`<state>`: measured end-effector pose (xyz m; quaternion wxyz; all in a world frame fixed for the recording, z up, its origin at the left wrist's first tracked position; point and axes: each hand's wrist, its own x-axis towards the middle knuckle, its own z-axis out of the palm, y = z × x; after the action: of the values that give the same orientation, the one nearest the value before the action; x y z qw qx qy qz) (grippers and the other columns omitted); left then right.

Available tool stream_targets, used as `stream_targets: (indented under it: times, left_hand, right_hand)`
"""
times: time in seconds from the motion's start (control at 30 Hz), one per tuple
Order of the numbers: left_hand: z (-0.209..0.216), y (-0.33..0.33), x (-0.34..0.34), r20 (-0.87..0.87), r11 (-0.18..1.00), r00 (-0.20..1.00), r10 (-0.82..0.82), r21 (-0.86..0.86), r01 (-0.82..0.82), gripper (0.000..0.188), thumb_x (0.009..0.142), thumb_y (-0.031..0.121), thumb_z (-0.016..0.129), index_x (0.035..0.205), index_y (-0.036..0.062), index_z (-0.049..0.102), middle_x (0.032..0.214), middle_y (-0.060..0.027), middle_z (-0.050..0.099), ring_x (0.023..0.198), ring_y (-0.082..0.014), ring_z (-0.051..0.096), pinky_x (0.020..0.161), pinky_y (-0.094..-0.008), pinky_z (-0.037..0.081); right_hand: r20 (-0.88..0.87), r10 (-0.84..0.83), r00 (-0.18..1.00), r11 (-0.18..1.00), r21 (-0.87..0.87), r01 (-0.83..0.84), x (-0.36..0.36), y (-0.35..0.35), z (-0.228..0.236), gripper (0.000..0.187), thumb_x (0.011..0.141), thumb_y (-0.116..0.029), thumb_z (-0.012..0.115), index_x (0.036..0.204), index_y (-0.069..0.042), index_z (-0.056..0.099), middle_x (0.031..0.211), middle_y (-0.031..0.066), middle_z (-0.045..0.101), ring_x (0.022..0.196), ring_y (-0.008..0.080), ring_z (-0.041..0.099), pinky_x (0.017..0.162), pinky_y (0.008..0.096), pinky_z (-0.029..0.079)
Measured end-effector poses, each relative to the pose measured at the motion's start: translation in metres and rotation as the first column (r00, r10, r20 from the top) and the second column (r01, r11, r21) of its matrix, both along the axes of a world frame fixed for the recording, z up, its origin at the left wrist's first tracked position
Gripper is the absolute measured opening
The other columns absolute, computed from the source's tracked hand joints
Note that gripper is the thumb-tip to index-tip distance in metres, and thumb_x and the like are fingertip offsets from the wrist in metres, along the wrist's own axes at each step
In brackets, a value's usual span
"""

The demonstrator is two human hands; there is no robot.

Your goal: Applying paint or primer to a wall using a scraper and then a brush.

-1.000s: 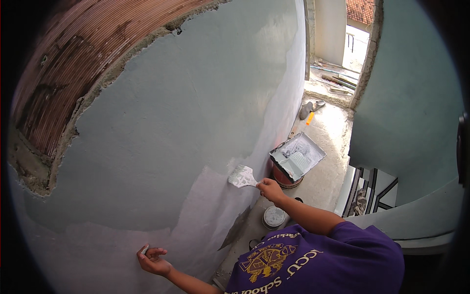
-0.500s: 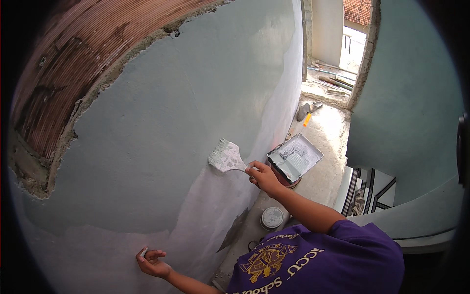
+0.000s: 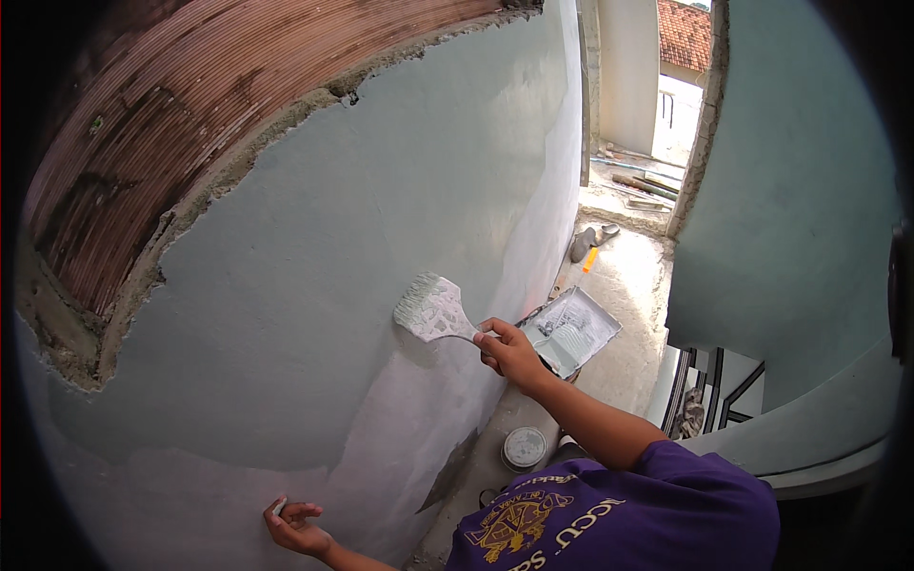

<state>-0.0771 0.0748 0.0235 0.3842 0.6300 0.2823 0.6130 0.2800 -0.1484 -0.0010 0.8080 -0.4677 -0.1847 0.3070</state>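
Observation:
My right hand (image 3: 508,354) is closed round the handle of a wide, paint-covered paintbrush (image 3: 439,315). Its splayed bristles rest against the wall (image 3: 314,247), which is coated grey-green above and pale whitish lower down. The brush lies just above the border between the two tones. At the lower left, my left hand (image 3: 297,528) is beside the pale part of the wall, fingers loosely curled and apart. A small whitish spot shows near its fingertips; I cannot tell what it is. Beyond my right hand sits a paint tray (image 3: 600,322) with pale paint in it.
A round paint-smeared tub (image 3: 524,447) stands on the floor near me. Further along the walkway lie grey footwear (image 3: 583,245) and an orange item (image 3: 589,260). A doorway opens at the far end. Ribbed bricks (image 3: 171,124) border the coated wall; a low curved wall (image 3: 819,428) runs on the right.
The view has shifted slightly. Against the wall, the paintbrush in my right hand has moved a little up and to the left. My left hand looks much the same.

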Motion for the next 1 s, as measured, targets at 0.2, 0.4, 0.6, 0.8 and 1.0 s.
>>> stream_targets:
  times: [0.2,0.4,0.6,0.8,1.0]
  left_hand:
    - [0.001,0.002,0.001,-0.004,1.0,1.0,-0.016,0.003,0.016,0.047,0.099,0.037,0.031,0.1,-0.0035,0.054,0.055,-0.0083,0.056,0.042,-0.0133,0.048,0.041,-0.0195,0.04]
    - [0.003,0.002,0.005,-0.002,1.0,1.0,-0.027,0.014,0.027,0.046,0.1,0.037,0.031,0.098,-0.004,0.053,0.055,-0.009,0.057,0.041,-0.0137,0.049,0.041,-0.0197,0.042]
    - [0.003,0.0,0.003,0.013,1.0,1.0,-0.018,0.005,0.018,0.047,0.099,0.036,0.031,0.097,-0.0048,0.053,0.055,-0.0101,0.057,0.04,-0.0142,0.049,0.041,-0.02,0.042]
    - [0.005,0.001,0.004,0.014,1.0,1.0,-0.02,0.009,0.02,0.047,0.099,0.036,0.031,0.097,-0.0049,0.053,0.056,-0.0106,0.058,0.04,-0.0145,0.05,0.04,-0.0201,0.043]
    - [0.005,0.001,0.005,0.008,0.999,1.0,-0.029,0.022,0.029,0.047,0.099,0.036,0.031,0.097,-0.0052,0.053,0.055,-0.0104,0.057,0.04,-0.0145,0.05,0.04,-0.0201,0.043]
  right_hand:
    - [-0.063,-0.036,0.997,0.963,-0.268,0.018,-0.01,-0.002,-0.052,0.014,0.092,-0.023,0.06,0.089,-0.011,0.054,0.062,-0.0061,0.044,0.05,0.0036,0.04,0.044,0.0208,0.026]
    - [0.084,-0.128,0.988,0.849,-0.507,0.153,-0.004,-0.006,-0.124,0.018,0.089,-0.022,0.063,0.08,-0.01,0.054,0.065,-0.004,0.049,0.053,0.0056,0.046,0.046,0.0224,0.032]
    - [0.019,-0.132,0.991,0.961,-0.242,0.132,-0.002,-0.007,-0.018,0.015,0.091,-0.022,0.061,0.087,-0.009,0.055,0.062,-0.0052,0.045,0.052,0.004,0.04,0.046,0.0214,0.028]
    - [0.007,-0.145,0.989,0.949,-0.282,0.141,0.003,-0.006,-0.049,0.02,0.089,-0.024,0.063,0.091,-0.005,0.058,0.064,0.0003,0.054,0.055,0.0081,0.048,0.053,0.0241,0.037]
    - [0.425,-0.145,0.894,0.6,-0.681,0.421,0.006,-0.014,-0.153,0.021,0.088,-0.022,0.063,0.08,-0.003,0.058,0.067,0.0027,0.057,0.061,0.012,0.055,0.057,0.0283,0.043]
